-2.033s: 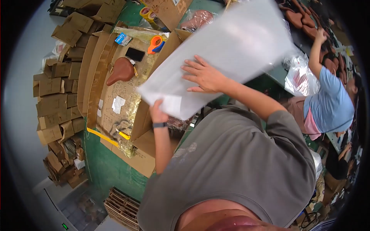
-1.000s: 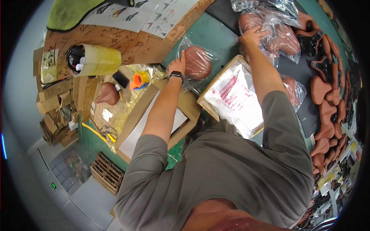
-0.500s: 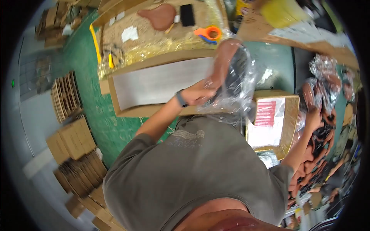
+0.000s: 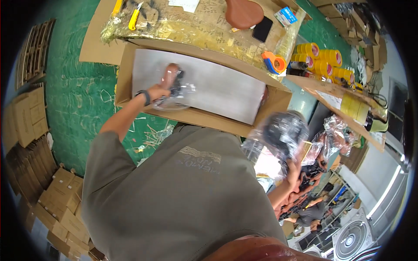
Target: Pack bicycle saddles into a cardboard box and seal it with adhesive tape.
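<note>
Over the left part of a long cardboard box (image 4: 125, 82), my left hand (image 4: 157, 92) grips a brown bicycle saddle (image 4: 170, 75) in a clear plastic bag, blurred by motion. White sheet (image 4: 217, 85) covers most of the box's inside. Something brown and shiny (image 4: 264, 95) shows at the sheet's right end. At the box's near right corner, my right hand (image 4: 294, 170) is closed on a second bagged bicycle saddle (image 4: 284, 132), its black underside showing through the plastic. An unwrapped brown saddle (image 4: 244, 13) rests on the bench beyond the box.
On the bench (image 4: 198, 28) lie a yellow cutter (image 4: 135, 18), a black phone (image 4: 263, 29) and an orange tape dispenser (image 4: 274, 63). Yellow tape rolls (image 4: 331, 57) are stacked at the right. More bagged saddles (image 4: 337, 135) lie beyond my right hand. Cartons (image 4: 61, 191) stand at the left.
My left hand has carried its bagged saddle leftward over the box. My right hand has lifted another bagged saddle from the pile and brought it to the box's right end. The view has turned.
</note>
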`<move>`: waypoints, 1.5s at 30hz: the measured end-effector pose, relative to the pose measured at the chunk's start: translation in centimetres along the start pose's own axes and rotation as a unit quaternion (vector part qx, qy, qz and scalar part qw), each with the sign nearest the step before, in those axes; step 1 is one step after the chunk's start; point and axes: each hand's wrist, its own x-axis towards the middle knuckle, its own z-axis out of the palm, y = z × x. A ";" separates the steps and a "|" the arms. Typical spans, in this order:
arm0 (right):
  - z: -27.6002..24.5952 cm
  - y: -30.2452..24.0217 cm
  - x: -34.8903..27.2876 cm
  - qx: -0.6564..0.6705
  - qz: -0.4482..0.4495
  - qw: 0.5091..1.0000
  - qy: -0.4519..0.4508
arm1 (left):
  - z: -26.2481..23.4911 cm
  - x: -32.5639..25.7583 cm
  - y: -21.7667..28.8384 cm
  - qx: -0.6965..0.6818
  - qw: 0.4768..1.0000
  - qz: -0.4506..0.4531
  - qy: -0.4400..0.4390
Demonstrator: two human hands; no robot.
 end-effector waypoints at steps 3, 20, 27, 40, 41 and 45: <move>8.7 0.6 4.3 0.015 0.029 0.977 -0.210 | 6.8 5.0 0.3 -0.116 0.991 0.010 -0.062; 53.7 14.9 10.9 -0.351 -0.007 0.770 -0.533 | -9.7 8.1 4.9 0.706 0.603 0.240 0.284; 41.1 10.4 6.6 -0.212 -0.299 0.667 -0.649 | -12.5 15.0 -4.7 0.347 0.780 0.306 0.421; -40.2 33.5 26.0 -0.223 0.141 0.824 0.501 | 46.3 3.5 13.3 0.436 0.747 0.449 0.225; -44.0 39.1 27.6 -0.267 0.125 0.902 0.315 | 51.7 3.2 16.4 0.449 0.744 0.468 0.161; -43.4 39.5 32.3 -0.129 0.177 0.972 0.080 | 67.0 1.1 22.5 0.471 0.733 0.490 0.018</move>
